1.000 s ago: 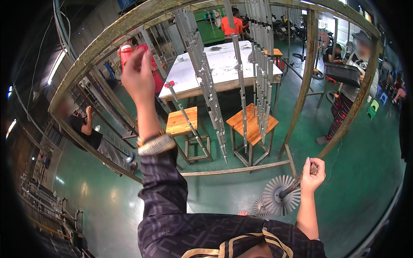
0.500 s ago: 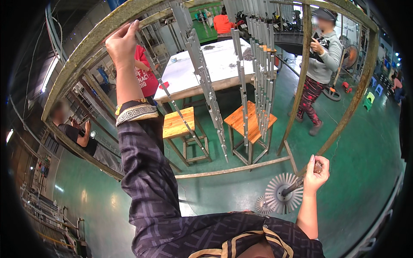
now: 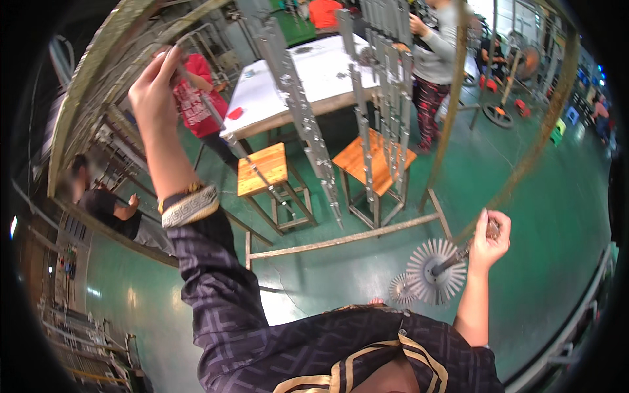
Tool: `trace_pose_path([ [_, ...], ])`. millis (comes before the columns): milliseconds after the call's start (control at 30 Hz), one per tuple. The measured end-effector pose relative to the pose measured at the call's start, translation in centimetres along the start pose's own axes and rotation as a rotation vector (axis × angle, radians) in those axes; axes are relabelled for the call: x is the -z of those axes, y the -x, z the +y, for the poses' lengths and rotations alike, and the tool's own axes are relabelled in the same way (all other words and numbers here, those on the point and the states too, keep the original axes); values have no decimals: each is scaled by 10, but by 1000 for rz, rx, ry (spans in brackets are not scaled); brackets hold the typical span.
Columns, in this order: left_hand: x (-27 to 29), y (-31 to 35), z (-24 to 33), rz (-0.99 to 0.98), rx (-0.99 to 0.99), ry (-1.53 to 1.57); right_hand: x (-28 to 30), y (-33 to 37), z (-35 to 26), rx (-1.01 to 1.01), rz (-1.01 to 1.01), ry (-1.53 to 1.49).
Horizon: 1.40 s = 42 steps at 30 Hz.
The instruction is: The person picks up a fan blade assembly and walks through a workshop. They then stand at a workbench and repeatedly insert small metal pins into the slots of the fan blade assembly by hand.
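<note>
My left hand is raised at the upper left, its thumb and fingers pinched together. From its fingertips a thin grey metal strip slants down, with small shiny bits along its length. More grey strips hang close together in front of me, and another cluster hangs to their right. At the right, my right hand is closed around a small brownish thing, mostly hidden by the fingers. Near that fist a dark rod runs to a round disc of radiating metal blades.
A worn metal frame surrounds the strips, with a low crossbar. Beyond stand two wooden stools and a white-topped table. People are nearby: one in red, one in grey, one in black at left.
My left hand has moved left and lower, away from the frame's top bar, with the strip at its fingertips. My right hand is slightly higher. The view has shifted; the person in grey moved left.
</note>
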<state>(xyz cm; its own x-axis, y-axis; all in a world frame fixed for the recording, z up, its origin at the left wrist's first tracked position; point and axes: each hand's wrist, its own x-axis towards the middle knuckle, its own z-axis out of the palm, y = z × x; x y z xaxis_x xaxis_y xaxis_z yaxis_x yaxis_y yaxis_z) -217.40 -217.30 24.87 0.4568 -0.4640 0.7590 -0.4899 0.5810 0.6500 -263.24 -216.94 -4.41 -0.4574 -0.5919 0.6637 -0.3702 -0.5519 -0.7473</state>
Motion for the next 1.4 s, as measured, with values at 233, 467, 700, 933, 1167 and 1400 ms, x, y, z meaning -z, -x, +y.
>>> trace_pose_path([
  [233,5,122,-52,-209,102,-85,-14,-8,-11,-1,55,-23],
  [467,-11,249,-87,-530,329,-27,-13,-9,-6,46,49,18],
  [700,-35,368,-149,-729,468,134,-14,-7,-2,35,63,40],
  [933,-78,472,-187,-927,419,144,-8,-9,1,18,35,15],
  [1167,-113,534,-206,-1120,284,141,-1,-9,4,9,24,-1],
  [1400,-132,556,-219,-1260,192,134,3,-7,-2,-23,49,-7],
])
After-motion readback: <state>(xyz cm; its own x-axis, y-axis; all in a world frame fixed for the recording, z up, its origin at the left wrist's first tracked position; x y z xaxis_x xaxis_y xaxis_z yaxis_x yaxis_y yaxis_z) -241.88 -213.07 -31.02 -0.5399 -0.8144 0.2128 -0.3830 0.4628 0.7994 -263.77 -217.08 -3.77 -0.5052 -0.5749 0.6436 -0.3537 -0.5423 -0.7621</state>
